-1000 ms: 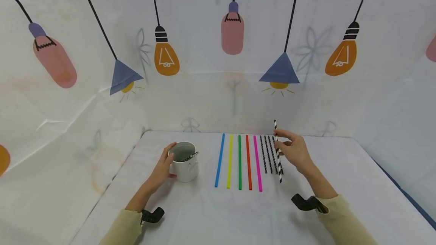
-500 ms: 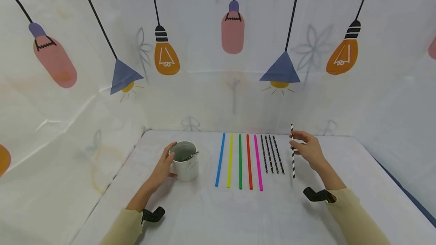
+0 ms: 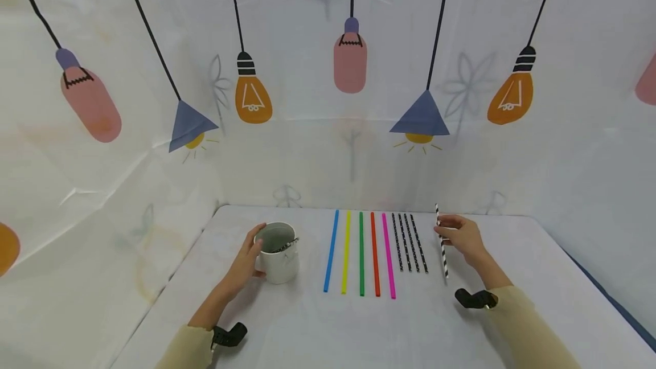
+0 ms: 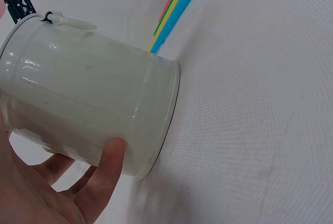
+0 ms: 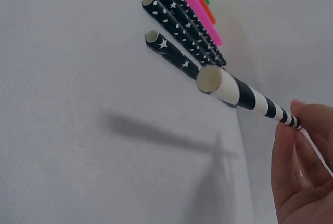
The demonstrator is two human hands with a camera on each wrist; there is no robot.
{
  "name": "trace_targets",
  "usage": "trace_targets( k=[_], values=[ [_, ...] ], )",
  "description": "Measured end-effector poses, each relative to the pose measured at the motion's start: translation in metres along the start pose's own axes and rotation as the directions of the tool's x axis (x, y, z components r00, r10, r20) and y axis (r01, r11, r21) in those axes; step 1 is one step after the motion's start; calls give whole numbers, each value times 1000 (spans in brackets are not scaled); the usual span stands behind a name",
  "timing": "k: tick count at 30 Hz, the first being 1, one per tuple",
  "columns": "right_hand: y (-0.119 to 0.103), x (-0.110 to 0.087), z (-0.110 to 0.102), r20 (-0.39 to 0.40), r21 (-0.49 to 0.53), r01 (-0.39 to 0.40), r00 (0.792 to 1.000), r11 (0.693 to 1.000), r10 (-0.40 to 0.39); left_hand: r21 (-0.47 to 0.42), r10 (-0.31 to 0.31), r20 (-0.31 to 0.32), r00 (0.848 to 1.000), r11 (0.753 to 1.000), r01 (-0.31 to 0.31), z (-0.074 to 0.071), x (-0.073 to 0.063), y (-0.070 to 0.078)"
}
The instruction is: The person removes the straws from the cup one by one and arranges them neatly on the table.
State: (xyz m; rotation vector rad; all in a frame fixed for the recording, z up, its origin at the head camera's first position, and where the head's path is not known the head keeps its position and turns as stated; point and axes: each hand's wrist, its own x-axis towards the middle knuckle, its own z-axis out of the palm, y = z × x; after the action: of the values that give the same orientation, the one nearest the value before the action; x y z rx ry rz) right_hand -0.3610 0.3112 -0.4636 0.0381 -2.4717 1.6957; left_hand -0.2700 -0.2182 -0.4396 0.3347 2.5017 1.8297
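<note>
On the left, my left hand (image 3: 245, 263) grips the side of a small white pail (image 3: 283, 267), which stands upright on the table. The left wrist view shows my fingers (image 4: 110, 169) curled against the wall of the pail. At least one black patterned straw (image 3: 288, 245) leans inside it, its end over the rim. My right hand (image 3: 463, 238) pinches a black-and-white striped straw (image 3: 443, 261) near its upper part, right of the row. Seen from the right wrist, this straw (image 5: 248, 98) is held above the tabletop, its shadow below. Several black straws with stars and dots (image 3: 411, 244) lie just left of it.
Blue (image 3: 331, 252), yellow (image 3: 346, 252), green (image 3: 361, 255), red (image 3: 376, 255) and pink straws (image 3: 389, 255) lie side by side between the pail and the black straws. Behind the white table (image 3: 307, 335) hangs a white sheet (image 3: 307, 158) printed with lamps.
My right hand has carried the striped straw rightward, from over the black straws to beside them. My left hand and the pail have stayed put. The head view has tilted slightly.
</note>
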Motion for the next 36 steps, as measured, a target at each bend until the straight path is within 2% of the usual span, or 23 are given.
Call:
trace_targets(
  k=[4, 13, 19, 25, 36],
  values=[
    [7, 4, 4, 0, -8, -21, 1000, 1000, 21, -3, -3, -7, 1000, 1000, 3, 1, -2, 2],
    [17, 7, 11, -30, -121, -87, 996, 989, 84, -5, -9, -2, 1000, 1000, 9, 3, -2, 0],
    [20, 13, 14, -35, -152, -115, 993, 982, 111, -5, 14, -28, 1000, 1000, -15, 0, 10, -28],
    [19, 17, 21, -35, -190, -99, 995, 977, 94, -3, 47, -53, 997, 999, -47, -1, 13, -33],
    [23, 23, 33, -9, -256, -83, 997, 963, 83, 13, 27, -54, 998, 1000, -26, -1, 13, -34]
  ],
)
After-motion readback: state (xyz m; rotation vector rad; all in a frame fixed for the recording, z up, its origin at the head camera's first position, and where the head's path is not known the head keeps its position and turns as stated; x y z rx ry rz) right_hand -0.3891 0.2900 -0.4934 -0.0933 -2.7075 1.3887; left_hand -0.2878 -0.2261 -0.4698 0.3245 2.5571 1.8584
